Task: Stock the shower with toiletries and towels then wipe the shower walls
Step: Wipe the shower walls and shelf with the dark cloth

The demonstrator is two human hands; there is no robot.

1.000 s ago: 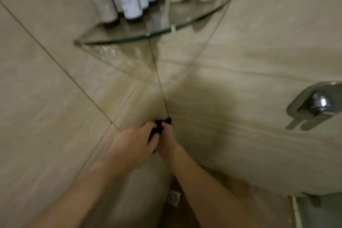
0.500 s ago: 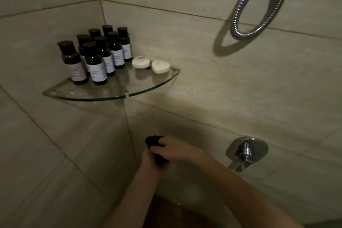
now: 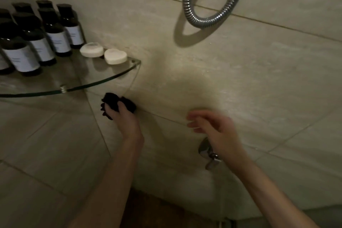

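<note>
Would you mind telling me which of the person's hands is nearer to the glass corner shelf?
Left. The left hand, gripping a dark cloth, is just below the glass corner shelf; the right hand is farther right, open, in front of the shower valve.

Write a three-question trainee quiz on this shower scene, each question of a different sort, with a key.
1. True or false: the right hand grips the crumpled black cloth.
2. Multiple choice: on the clear glass corner shelf, where in the picture do the two round white soap bars lie relative to the dark white-labelled bottles? A to their left; B to their right; C behind them.
3. Fill in: the ribbed chrome shower hose hangs on the wall ___ the right hand.

Key: 1 false, the left hand grips it; 2 B; 3 above.
</note>
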